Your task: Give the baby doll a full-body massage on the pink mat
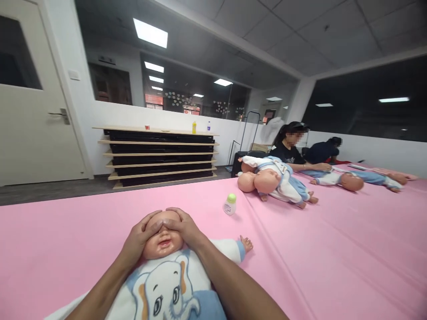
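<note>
A baby doll (164, 249) lies face up on the pink-covered table (83, 226), dressed in a white and blue outfit with an elephant on the front. My left hand (142, 233) cups one side of its head, fingers curved round the crown. On the opposite side my right hand (187, 229) does the same. Both thumbs rest across the doll's brow and hide its eyes; the nose and mouth show between my hands. A small bottle with a green cap (230, 204) stands beyond the doll's outstretched arm.
Several dolls lie piled (267, 180) to the right, with another doll (350, 181) farther along. A person in black (288, 146) sits at the far side, near a second person (322, 151). A stacked shelf unit (163, 153) stands along the wall.
</note>
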Available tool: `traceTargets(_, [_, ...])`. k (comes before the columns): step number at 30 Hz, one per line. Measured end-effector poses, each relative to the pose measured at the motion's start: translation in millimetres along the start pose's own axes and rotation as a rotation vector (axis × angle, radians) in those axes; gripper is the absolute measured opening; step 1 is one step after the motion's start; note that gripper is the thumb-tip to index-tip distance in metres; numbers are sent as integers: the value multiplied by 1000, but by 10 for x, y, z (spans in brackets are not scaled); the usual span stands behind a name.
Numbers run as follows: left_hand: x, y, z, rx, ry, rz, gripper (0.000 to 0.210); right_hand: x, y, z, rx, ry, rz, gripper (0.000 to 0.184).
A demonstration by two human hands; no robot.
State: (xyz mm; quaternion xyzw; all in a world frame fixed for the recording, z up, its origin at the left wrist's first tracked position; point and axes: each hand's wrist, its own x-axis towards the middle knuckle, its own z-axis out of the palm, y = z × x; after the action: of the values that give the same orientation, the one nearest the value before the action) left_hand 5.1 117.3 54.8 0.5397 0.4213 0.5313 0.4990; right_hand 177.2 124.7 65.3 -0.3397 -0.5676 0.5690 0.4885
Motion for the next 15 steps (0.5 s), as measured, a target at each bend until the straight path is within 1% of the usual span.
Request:
traceTargets(3, [-1, 15, 1, -22, -7, -38, 69, -2, 21, -10, 10, -7, -16, 59])
traceTargets(6, [-9, 34, 23, -16, 2, -65, 71, 15, 43, -10, 46, -9, 0, 57])
traceTargets(9, [-7, 29, 33, -7, 14, -53, 70, 51, 74, -8, 93, -13, 18, 52])
traceTargets(15, [-8, 20, 44, -17, 54, -14, 69, 39, 69, -6, 102, -14, -37, 46])
